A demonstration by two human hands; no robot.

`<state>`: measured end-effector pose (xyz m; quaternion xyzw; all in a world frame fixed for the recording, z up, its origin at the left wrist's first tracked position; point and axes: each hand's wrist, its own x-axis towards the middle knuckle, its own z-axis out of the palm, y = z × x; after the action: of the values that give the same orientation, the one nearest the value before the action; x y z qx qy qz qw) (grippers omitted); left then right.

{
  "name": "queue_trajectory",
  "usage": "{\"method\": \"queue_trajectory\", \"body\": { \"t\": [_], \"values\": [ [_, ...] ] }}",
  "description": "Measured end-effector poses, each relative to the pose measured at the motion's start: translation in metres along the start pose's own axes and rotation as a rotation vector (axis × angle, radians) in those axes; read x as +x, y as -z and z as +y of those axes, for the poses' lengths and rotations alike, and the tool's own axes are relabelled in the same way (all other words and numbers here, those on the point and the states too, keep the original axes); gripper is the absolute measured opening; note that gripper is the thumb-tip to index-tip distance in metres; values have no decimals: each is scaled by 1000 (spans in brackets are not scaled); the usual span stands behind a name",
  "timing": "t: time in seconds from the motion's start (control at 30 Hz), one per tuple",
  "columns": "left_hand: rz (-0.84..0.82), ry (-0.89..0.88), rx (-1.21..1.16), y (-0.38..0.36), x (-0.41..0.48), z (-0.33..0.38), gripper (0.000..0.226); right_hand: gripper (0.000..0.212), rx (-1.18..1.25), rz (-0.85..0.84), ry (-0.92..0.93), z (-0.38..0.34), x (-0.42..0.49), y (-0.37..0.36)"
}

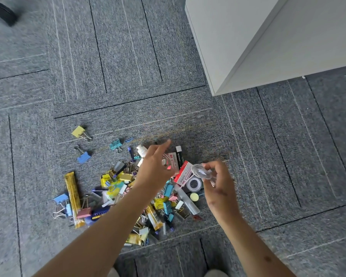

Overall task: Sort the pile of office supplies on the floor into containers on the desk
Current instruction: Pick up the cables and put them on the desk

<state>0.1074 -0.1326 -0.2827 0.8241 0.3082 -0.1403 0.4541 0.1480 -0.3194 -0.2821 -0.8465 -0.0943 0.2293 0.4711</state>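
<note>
Centre frame, our right hand pinches a clear plastic tape roll, probably light and slick, best held by its rim; our left hand hovers open, empty.

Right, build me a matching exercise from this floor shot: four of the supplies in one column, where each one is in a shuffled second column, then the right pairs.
Things
1. yellow metal binder clip
2. clear plastic tape roll
3. long gold flat packet
4. small round pale-yellow disc

Places
A. held in the right hand
B. along the left edge of the pile
C. on the grey carpet, apart from the pile, up and to its left
D. on the right side of the pile

Pairs: 1-C, 2-A, 3-B, 4-D
</note>
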Motion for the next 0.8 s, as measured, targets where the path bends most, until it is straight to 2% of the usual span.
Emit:
{"method": "queue_trajectory", "body": {
  "t": [0.23, 0.37, 0.47, 0.63, 0.8],
  "values": [
    [-45, -12, 49, -5, 0, -3, 92, 23, -166, 77, 54, -4, 3, -8],
    [-24, -8, 25, -6, -1, -3, 81, 25, -322, 61, 73, -8, -3, -12],
    [7, 22, -77, -4, -4, -4, 67, 35, -397, 44, 77, -10, -5, -13],
    [66, -4, -107, 4, -11, -9, 41, 43, -552, -6, 100, -13, 2, -22],
    [112, 51, -166, 13, -17, -16, 38, 69, -675, -19, 119, -10, 5, -36]
  ]
}}
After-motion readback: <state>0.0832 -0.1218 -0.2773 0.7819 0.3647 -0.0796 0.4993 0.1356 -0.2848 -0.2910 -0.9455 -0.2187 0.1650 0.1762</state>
